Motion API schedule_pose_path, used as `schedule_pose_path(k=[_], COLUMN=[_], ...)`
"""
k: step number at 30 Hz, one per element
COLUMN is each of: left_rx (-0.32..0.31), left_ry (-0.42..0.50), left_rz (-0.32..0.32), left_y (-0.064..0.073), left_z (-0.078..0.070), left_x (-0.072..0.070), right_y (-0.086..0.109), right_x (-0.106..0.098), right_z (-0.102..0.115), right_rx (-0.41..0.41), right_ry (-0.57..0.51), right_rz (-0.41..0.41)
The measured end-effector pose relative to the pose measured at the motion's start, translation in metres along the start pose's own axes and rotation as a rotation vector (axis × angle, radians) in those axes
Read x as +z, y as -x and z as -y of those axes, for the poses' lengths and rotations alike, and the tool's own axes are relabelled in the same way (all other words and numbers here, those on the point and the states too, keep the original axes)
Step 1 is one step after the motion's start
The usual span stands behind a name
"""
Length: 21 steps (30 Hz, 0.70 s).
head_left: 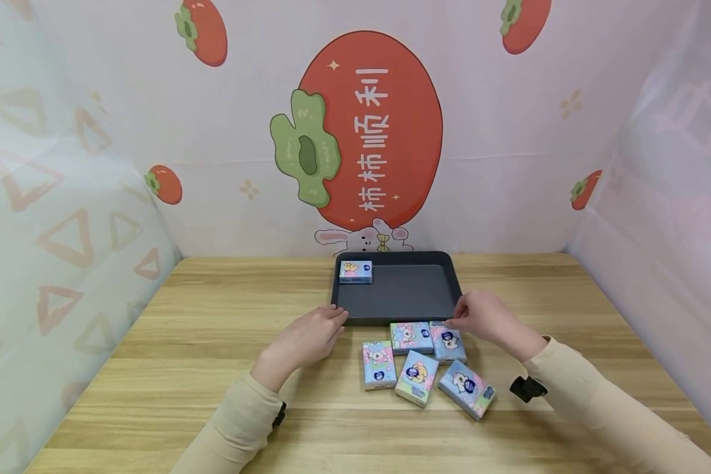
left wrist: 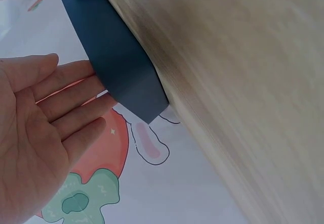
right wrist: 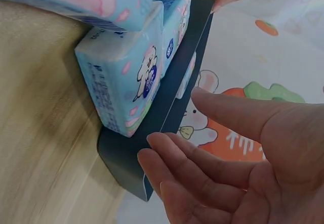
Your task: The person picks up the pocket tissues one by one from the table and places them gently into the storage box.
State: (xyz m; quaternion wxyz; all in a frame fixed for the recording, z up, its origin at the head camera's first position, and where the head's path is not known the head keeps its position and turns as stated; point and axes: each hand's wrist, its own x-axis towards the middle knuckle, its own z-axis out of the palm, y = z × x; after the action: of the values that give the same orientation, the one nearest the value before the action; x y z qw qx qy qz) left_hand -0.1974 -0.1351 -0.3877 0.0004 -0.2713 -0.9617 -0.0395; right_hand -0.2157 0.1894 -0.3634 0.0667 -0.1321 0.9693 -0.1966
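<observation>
A dark grey rectangular tray (head_left: 415, 289) lies on the table with one tissue pack (head_left: 355, 272) in its back left corner. My left hand (head_left: 308, 337) is at the tray's front left corner; its straight fingers (left wrist: 81, 95) meet the rim in the left wrist view. My right hand (head_left: 487, 318) is at the front right corner, thumb and fingers apart, with fingertips (right wrist: 159, 143) right at the rim in the right wrist view. Near it, a tissue pack (head_left: 448, 343) sits against the tray's front, beside another pack (head_left: 411, 337).
Closer to me on the wooden table (head_left: 231, 309) lie a pack (head_left: 378, 366) at left, a tilted pack (head_left: 417, 378) in the middle and another angled pack (head_left: 467, 390) at right. A printed cloth wall (head_left: 498, 131) stands behind the table, with cloth sides.
</observation>
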Motion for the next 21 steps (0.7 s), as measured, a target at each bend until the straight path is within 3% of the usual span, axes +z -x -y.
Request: schedule_pose_path(k=[8,21], left_rx=[0.005,-0.005], left_ry=[-0.007,-0.01], left_rz=[-0.003,0.003], left_y=[0.0,0.0], left_z=[-0.001,-0.001], left_x=[-0.001,0.0], right_y=[0.007,0.01], right_x=[0.003,0.015], right_z=[-0.004,-0.01], right_rx=[0.019,0.028], right_ry=[0.025,-0.008], right_rz=[0.007,0.099])
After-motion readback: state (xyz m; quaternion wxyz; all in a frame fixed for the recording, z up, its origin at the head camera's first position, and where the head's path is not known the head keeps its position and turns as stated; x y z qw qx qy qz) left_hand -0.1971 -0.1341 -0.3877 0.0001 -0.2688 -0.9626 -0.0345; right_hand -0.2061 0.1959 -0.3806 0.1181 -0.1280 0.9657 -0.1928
